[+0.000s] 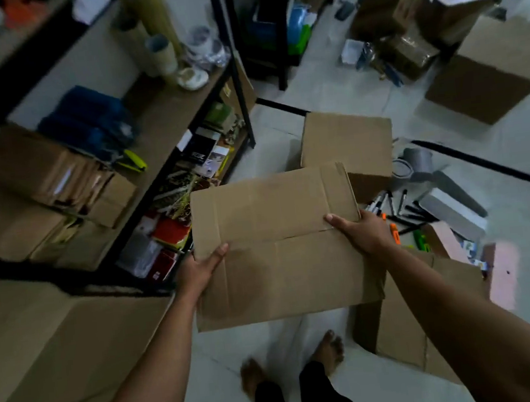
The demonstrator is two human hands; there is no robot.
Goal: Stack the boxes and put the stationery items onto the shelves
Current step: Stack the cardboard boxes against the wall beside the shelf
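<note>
A closed brown cardboard box [278,248] hangs in the air in front of me, above the white floor. My left hand [200,268] grips its left edge, thumb on top. My right hand [363,233] grips its right edge, thumb on the top flap. Behind it on the floor stands another closed cardboard box [348,139]. Black markers and coloured pens [395,210] lie scattered on the floor to the right. The black-framed shelf [166,113] on the left holds rolls, blue items and brown boxes.
A large cardboard box [60,353] sits at lower left, another [417,325] under my right forearm. More boxes [486,79] and clutter stand at the far right. A grey bin [416,158] lies near the markers. My bare feet [290,365] stand on the floor below.
</note>
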